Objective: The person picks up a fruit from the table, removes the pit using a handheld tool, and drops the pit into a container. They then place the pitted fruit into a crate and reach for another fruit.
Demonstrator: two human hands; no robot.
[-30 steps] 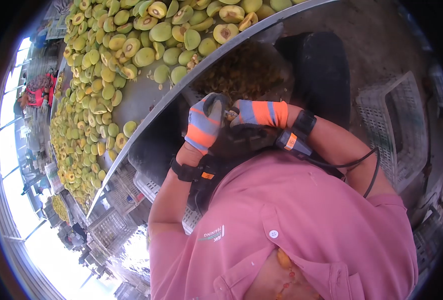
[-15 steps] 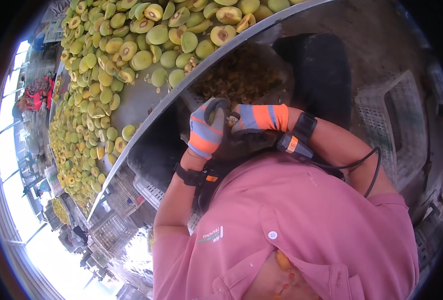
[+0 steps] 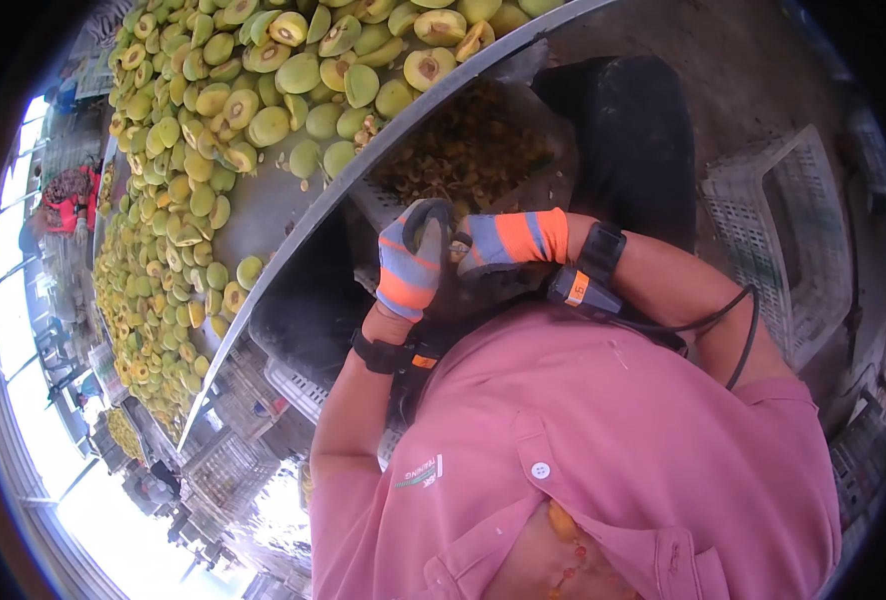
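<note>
My left hand, in a grey and orange striped glove, curls closed around a greenish stone fruit, mostly hidden by the fingers and thumb. Close beside it, my right hand wears a matching glove, with its fingers closed. A small, partly metallic and yellowish thing shows at its fingertips, too small and covered to name. Both hands are above my lap, just off the table's metal edge. Halved green-yellow stone fruits, some with brown pits showing, lie heaped on the table.
Below the table edge is a container with brownish-yellow scraps. A pale plastic crate stands at right; more crates stand at lower left. A person in red is across the table. A cable loops by my right arm.
The view has shifted slightly, so the table and fruits sit a little further left and up. Both hands remain close together, with their grips looking about the same.
</note>
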